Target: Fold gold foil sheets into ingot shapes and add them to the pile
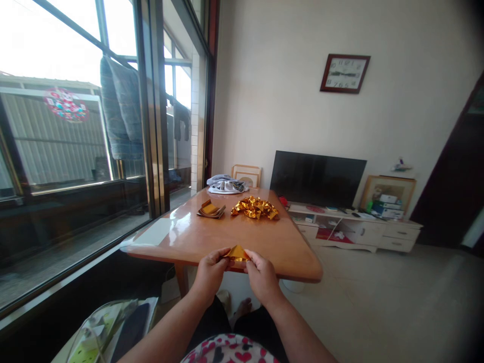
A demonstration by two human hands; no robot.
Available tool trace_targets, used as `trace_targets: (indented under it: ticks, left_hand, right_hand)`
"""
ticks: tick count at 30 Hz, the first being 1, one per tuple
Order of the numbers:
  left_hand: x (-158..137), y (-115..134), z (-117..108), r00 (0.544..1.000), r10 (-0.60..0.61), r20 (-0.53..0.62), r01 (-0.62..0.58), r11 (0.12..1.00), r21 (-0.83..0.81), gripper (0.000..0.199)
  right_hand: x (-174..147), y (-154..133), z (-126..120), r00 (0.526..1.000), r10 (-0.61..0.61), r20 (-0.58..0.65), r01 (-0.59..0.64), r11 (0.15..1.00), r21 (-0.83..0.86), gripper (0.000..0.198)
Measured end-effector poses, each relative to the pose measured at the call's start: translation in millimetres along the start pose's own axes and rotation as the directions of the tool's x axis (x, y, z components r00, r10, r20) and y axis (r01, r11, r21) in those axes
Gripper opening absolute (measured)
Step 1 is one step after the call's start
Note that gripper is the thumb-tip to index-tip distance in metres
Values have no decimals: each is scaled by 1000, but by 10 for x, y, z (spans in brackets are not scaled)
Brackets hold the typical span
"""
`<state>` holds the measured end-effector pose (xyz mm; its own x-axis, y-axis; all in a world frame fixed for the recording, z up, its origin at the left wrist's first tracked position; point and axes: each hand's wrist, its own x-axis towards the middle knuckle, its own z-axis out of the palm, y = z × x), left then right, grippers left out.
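Observation:
Between my two hands, at the near edge of the wooden table (212, 242), is a piece of gold foil paper (237, 252) folded to a point at the top. My left hand (212, 269) pinches its left corner and my right hand (261, 272) pinches its right corner, thumbs on top. Farther back on the table lies a heap of folded gold foil pieces (255, 207). To the left of the heap sits a small stack of gold paper sheets (210, 208) on a brownish wrapper.
Folded clothes (227, 184) lie at the table's far end. A large window (75, 126) runs along the left. Beyond the table, a television (317, 179) stands on a low white cabinet (355, 229). Items on a surface (113, 327) are at my lower left.

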<state>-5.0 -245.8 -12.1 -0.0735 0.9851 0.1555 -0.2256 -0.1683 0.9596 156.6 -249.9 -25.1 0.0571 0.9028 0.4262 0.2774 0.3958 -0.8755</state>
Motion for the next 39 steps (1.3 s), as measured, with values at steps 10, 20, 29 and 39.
trace_targets:
  ticks: [10,20,29,39]
  left_hand:
    - [34,-73,-21,1000,28,-3,-28,998,48,39]
    - [60,-112,-51,1000,13,-4,-12,996,85,41]
    - [92,-173,-74,1000,15,-16,-14,996,87,42]
    - [89,-156,-81,999,-8,-34,11,997,74,42]
  right_hand:
    - [0,14,-4,998,-59,-16,57,995,-82,38]
    - [5,44,-2,995,-79,53,84,992,-93,42]
    - [-26,-1,0,995,-72,64,79,991,-109,41]
    - [-48,-39,21,1000,-8,-3,8,989,-148,31]
